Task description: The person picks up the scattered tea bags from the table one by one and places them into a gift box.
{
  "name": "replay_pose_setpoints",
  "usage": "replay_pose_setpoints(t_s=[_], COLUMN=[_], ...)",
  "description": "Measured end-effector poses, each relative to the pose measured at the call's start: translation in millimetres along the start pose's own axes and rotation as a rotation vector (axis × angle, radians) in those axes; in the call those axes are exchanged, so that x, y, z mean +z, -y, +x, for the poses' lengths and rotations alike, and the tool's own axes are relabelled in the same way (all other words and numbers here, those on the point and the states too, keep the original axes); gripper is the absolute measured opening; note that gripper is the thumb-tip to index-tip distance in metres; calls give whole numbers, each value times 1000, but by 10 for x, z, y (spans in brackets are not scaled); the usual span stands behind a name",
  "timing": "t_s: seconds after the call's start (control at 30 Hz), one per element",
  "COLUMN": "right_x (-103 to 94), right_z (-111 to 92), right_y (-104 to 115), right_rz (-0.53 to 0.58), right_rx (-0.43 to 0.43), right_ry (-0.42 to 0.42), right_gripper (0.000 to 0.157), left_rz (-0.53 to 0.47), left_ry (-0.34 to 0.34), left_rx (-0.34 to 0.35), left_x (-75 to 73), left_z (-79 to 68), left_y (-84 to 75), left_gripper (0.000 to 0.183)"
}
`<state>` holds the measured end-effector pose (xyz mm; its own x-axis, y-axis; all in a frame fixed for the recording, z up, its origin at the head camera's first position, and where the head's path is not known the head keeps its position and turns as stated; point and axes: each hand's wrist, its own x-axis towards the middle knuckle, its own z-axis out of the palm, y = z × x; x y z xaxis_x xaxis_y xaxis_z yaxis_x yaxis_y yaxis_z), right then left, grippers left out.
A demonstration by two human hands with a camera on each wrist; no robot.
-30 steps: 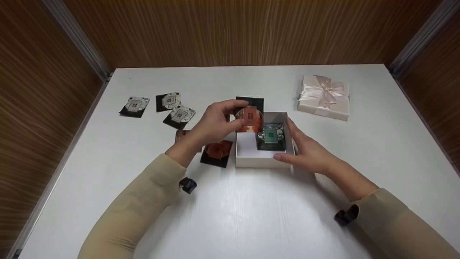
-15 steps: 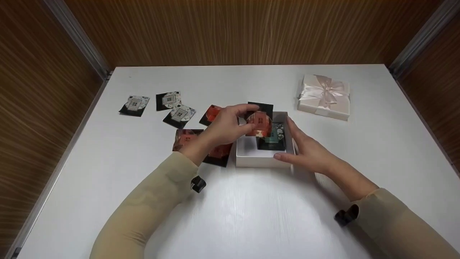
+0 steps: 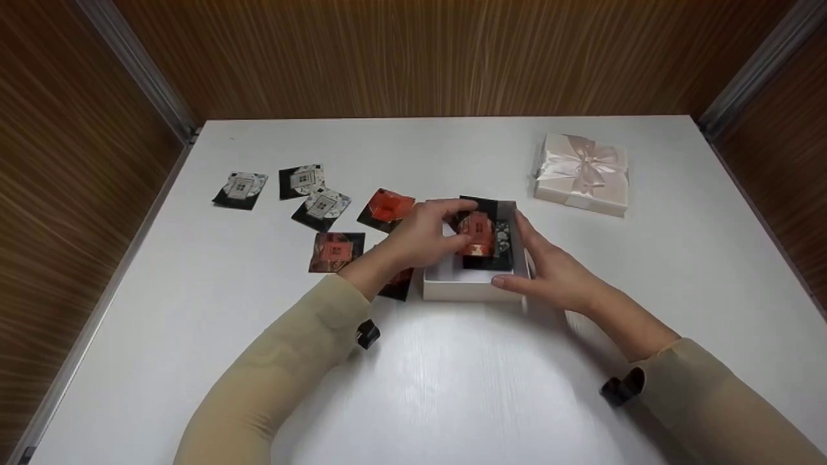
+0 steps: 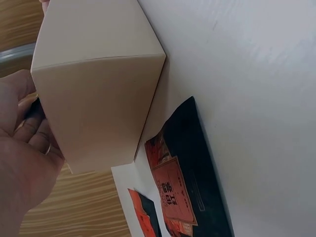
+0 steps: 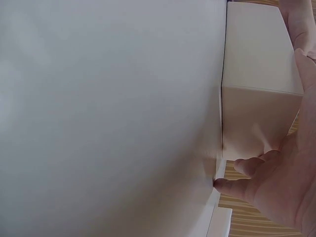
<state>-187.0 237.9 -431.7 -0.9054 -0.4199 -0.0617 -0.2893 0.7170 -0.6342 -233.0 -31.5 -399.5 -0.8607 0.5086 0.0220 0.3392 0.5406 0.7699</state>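
In the head view my left hand (image 3: 423,237) pinches a flat black and red sachet (image 3: 478,227) between thumb and fingers, just inside an open white box (image 3: 475,290). The held sachet overlaps another dark sachet (image 3: 505,240) in the box's right half. My right hand (image 3: 561,274) rests against the box with straight fingers along its right side and the thumb on the front rim. From the left wrist, the box's outer walls (image 4: 98,103) hide most of the held sachet. In the right wrist view, the right hand's fingers (image 5: 237,190) extend beside the box wall.
Red and black sachets (image 3: 336,252) lie on the white table (image 3: 426,381) left of the box, one partly under my left forearm. Several black and white sachets (image 3: 240,188) lie farther left. A cream lid with a pink ribbon bow (image 3: 585,169) lies back right. Wood-grain panels surround the table.
My left hand has moved right and toward me, lowering the pinched sachet into the box above the other one. A red sachet behind that hand has come into view. The right hand stays put.
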Motion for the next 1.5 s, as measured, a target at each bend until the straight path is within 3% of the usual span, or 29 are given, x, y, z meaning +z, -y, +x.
replay_pose_setpoints(t_s=[0.27, 0.63, 1.2, 1.5], right_x=[-6, -13, -19, -11], right_z=[1, 0, -1, 2], right_y=[-4, -14, -16, -11], right_rz=[-6, -16, -16, -19], right_rx=[1, -18, -6, -11], right_ry=[5, 8, 11, 10], right_gripper=[118, 118, 118, 117], left_rz=[94, 329, 531, 591], left_ry=[31, 78, 90, 107], left_rx=[17, 10, 2, 5], left_x=[109, 203, 271, 277], left_z=[81, 143, 226, 236], left_y=[-38, -79, -111, -118], left_gripper=[59, 58, 57, 56])
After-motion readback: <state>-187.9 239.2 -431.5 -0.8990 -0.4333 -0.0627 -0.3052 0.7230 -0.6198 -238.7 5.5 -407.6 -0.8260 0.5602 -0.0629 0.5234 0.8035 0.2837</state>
